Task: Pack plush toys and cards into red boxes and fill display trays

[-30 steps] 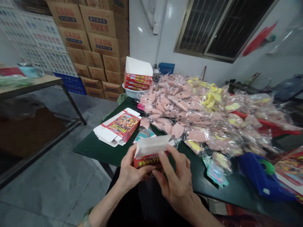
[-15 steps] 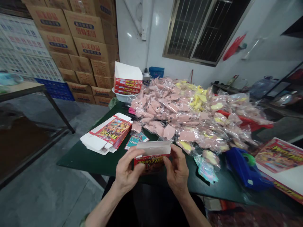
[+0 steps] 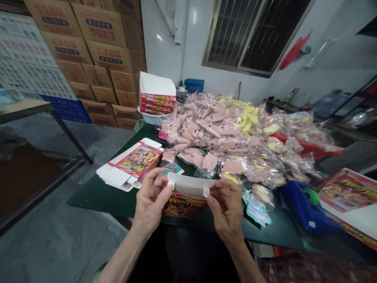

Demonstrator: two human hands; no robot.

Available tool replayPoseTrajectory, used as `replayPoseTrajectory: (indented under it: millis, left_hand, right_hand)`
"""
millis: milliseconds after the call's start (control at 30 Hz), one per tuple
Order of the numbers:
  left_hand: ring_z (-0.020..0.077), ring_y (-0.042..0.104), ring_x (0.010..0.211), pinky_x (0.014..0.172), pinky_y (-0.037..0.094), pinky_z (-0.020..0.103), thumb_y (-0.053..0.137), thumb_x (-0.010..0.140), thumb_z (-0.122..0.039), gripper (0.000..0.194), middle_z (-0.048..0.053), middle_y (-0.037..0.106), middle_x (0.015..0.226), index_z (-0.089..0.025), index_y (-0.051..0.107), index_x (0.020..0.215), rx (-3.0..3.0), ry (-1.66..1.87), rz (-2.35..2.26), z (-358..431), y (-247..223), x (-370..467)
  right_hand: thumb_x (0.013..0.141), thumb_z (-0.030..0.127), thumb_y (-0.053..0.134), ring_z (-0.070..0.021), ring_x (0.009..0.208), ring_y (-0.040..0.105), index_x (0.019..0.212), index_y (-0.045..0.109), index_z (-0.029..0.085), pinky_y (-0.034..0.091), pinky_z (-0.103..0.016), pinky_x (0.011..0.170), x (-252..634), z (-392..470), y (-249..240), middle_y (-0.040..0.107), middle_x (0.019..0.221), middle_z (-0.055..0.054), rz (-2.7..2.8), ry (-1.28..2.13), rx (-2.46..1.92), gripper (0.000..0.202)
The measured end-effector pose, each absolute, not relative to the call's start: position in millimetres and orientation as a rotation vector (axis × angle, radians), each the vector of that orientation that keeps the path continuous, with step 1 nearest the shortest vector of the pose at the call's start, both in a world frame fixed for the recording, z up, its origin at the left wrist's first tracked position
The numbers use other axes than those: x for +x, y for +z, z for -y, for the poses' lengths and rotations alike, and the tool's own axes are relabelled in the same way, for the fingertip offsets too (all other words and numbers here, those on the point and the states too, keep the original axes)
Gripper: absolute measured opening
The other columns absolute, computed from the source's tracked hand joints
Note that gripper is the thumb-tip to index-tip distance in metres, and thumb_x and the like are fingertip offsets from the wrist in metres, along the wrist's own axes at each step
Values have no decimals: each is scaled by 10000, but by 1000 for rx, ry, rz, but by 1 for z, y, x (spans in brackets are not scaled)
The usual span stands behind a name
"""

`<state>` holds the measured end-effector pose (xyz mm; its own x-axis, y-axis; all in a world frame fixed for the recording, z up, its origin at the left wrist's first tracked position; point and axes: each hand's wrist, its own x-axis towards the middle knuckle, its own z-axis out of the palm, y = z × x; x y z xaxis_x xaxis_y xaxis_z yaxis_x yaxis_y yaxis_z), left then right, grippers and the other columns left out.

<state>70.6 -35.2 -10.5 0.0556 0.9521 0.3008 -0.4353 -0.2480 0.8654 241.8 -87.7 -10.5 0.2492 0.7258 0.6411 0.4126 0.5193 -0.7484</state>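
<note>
A small red printed box [image 3: 184,205] is between my hands at the table's front edge, its white-grey top flap raised and its side tabs sticking out. My left hand [image 3: 151,196] pinches the box's left tab between thumb and fingers. On the right side, my right hand [image 3: 226,204] has its thumb and curled fingers at the other tab. Flat red-and-white boxes [image 3: 138,161] lie in a stack left of my hands. Teal cards [image 3: 173,168] are partly hidden behind my left hand. Beyond the box spreads a heap of pink wrapped pieces [image 3: 206,133].
A blue tape dispenser [image 3: 306,208] and a larger red box [image 3: 350,192] are on the right of the green table [image 3: 97,196]. More cards [image 3: 257,208] lie nearer. A white tub [image 3: 151,118] holds red boxes at the back left. Cartons [image 3: 103,35] are stacked behind.
My hands have moved slightly apart, to the box's two ends. The side tabs now show, and more of the inside of the top flap is visible. The view has shifted a little.
</note>
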Motion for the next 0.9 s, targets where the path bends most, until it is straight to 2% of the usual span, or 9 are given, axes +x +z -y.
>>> replayPoseTrajectory:
  millis: [67,167,267,333,400,500,600,767,900]
  left_hand:
    - [110,600,740,681,478,203,698,737,-221,374,-12,639,810,-270,597,1094,1053,1411,-593,35,-3,71]
    - [121,588,728,661,470,215,724,703,-229,114,15,647,841,-198,653,787,1039,1352,-547,33,4,70]
    - [139,576,764,657,458,229,724,690,-218,117,33,637,896,-172,624,650,1048,1375,-486,33,2,67]
    - [157,575,804,663,451,237,690,718,-216,80,53,633,926,-170,641,674,1076,1380,-458,34,-2,65]
    - [198,579,882,704,459,274,624,773,-267,108,87,628,1002,-168,651,739,1120,1363,-417,36,-4,63]
    - [227,580,925,738,469,307,580,809,-316,152,104,623,1018,-171,621,835,1280,1350,-420,39,0,61]
    - [179,593,848,706,468,255,635,786,-241,125,70,626,927,-175,585,880,1478,1326,-530,39,8,59]
    - [170,595,905,761,470,248,595,824,-213,118,71,624,985,-181,605,937,1523,1332,-553,34,4,61]
    - [177,584,965,814,458,257,587,830,-175,105,55,634,1003,-203,667,892,1450,1370,-529,33,-3,62]
  right_hand:
    - [861,162,536,-113,801,580,1242,465,299,518,-213,632,243,89,-7,546,1031,-33,1409,408,-1103,411]
    - [875,141,507,-108,803,580,1075,587,293,500,-188,576,246,92,-4,545,1010,-23,1492,466,-1059,263]
    - [873,120,492,-139,894,585,1026,625,283,508,-220,612,248,97,-3,537,1052,-41,1507,380,-1045,261]
    - [861,159,520,-187,993,570,1097,615,268,520,-258,644,250,101,-3,523,1150,-80,1562,396,-1067,277]
    - [841,204,563,-212,1010,568,1122,610,246,521,-268,628,250,104,-1,517,1199,-107,1597,426,-1073,288]
    - [826,182,593,-189,950,595,1035,632,248,514,-251,623,246,106,1,582,1095,-81,1526,335,-1107,223]
    - [834,176,583,-178,926,603,977,623,244,513,-253,650,240,107,5,608,1015,-59,1469,295,-1173,163]
    - [847,212,562,-161,843,585,1056,557,231,497,-250,628,231,106,11,587,979,-54,1452,281,-1275,210]
    - [870,161,505,-154,846,551,982,571,229,478,-266,670,222,106,11,540,941,-45,1474,208,-1263,146]
